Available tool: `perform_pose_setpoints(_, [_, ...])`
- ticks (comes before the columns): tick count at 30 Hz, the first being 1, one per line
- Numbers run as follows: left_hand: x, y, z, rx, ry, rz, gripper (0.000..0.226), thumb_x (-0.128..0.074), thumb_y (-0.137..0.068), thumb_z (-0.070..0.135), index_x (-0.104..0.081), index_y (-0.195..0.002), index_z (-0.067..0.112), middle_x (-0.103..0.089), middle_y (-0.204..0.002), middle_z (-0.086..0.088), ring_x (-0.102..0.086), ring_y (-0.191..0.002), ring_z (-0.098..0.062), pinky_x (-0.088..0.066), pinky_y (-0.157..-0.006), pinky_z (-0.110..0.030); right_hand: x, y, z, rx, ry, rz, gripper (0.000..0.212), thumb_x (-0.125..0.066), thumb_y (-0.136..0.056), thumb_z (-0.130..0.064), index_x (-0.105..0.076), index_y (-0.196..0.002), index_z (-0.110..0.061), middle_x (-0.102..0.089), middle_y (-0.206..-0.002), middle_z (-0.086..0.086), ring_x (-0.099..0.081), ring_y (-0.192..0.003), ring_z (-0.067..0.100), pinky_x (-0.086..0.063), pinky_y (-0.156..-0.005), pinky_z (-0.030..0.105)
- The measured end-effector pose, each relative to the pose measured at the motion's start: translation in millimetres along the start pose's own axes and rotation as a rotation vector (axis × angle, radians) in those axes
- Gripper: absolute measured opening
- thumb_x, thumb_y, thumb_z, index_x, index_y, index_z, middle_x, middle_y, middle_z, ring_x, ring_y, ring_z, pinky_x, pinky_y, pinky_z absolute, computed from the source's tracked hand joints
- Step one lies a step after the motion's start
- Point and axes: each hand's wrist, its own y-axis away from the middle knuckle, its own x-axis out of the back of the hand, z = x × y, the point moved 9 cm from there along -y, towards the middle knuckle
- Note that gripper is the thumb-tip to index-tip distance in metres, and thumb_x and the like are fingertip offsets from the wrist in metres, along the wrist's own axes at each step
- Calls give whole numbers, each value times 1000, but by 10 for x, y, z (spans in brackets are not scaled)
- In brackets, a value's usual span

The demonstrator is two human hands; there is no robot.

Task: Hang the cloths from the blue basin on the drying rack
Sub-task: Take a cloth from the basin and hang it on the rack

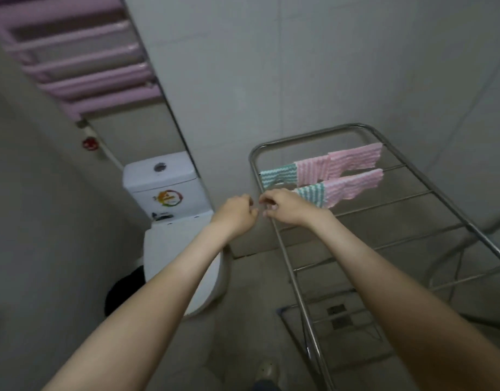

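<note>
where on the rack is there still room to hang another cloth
Crowded: striped cloths cover the far rung and more cloths fill the second, leaving only a short bare end by the right rail. Free: the third rung and the nearer ones are bare. The left hand and right hand crowd the second rung's left end.

Head camera looks down onto drying rack (292, 273).

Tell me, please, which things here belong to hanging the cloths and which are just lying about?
Job: drying rack, hung cloths, left hand, right hand.
Lying about: toilet, pink radiator, black bin, floor drain.
</note>
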Motion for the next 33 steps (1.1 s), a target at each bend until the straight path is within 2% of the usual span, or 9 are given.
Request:
perform_pose_setpoints(3, [165, 489, -476, 105, 15, 12, 40, -43, -97, 33, -49, -130, 10, -54, -132, -15, -50, -121, -30, -42, -96, -35, -273, -54, -602, 98, 19, -84, 42, -62, -89, -21, -54, -129, -14, -57, -130, 8, -51, -122, 23, -39, -102, 35])
perform_pose_setpoints(7, [384, 1171, -1171, 253, 69, 84, 41, -42, -98, 35, -49, -132, 13, -54, -133, -9, -51, -121, -26, -42, -97, -35, -661, -76, -1491, 245, 40, -174, 42, -61, -90, -24, -52, -130, -16, -56, -129, 6, -49, -121, 22, -37, -104, 37])
perform_pose_setpoints(13, [557, 2309, -2184, 468, 196, 281, 28, -43, -95, 28, -58, -117, 17, -64, -117, -12, -56, -111, -31, -46, -85, -34, -1396, 111, -3005, 531, 86, -302, 38, -61, -90, -24, -54, -125, -13, -58, -124, 7, -51, -116, 23, -41, -98, 37])
perform_pose_setpoints(18, [601, 3546, -3125, 712, 230, 367, 31, -45, -95, 25, -56, -122, 13, -62, -121, -16, -56, -113, -34, -44, -88, -35, -2258, 513, -4375, 749, 152, -418, 40, -61, -88, -30, -54, -124, -15, -59, -124, 6, -52, -117, 24, -40, -99, 39])
perform_pose_setpoints(21, [502, 4356, -3602, 860, 246, 385, 29, -46, -95, 25, -57, -119, 13, -62, -121, -15, -57, -113, -32, -45, -91, -36, -2850, 897, -5031, 854, 156, -530, 42, -64, -87, -28, -54, -125, -13, -61, -120, 9, -56, -113, 25, -42, -96, 36])
perform_pose_setpoints(26, [243, 5365, -4034, 1046, 290, 358, 25, -46, -95, 25, -59, -113, 15, -62, -119, -15, -58, -108, -31, -45, -89, -36, -3621, 1537, -5616, 920, 176, -754, 50, -61, -90, -22, -43, -137, -14, -57, -123, 8, -54, -111, 23, -37, -83, 24])
perform_pose_setpoints(28, [152, 5658, -4144, 1097, 318, 349, 24, -47, -95, 24, -60, -113, 15, -62, -119, -14, -57, -107, -30, -44, -86, -33, -3829, 1760, -5779, 953, 173, -813, 48, -58, -93, -24, -42, -137, -14, -55, -126, 7, -54, -112, 23, -39, -83, 25])
perform_pose_setpoints(30, [58, 5937, -4265, 1147, 339, 353, 25, -47, -94, 20, -60, -115, 15, -61, -122, -14, -56, -111, -29, -43, -87, -31, -4026, 1923, -5931, 985, 198, -822, 42, -58, -93, -23, -46, -131, -10, -54, -129, 9, -54, -113, 26, -40, -83, 28])
perform_pose_setpoints(33, [-16, 6208, -4399, 1186, 363, 379, 30, -46, -95, 17, -58, -122, 16, -58, -129, -11, -54, -116, -27, -41, -90, -28, -4157, 1960, -6073, 996, 235, -740, 33, -56, -93, -22, -50, -122, -7, -53, -130, 15, -52, -114, 29, -40, -87, 33])
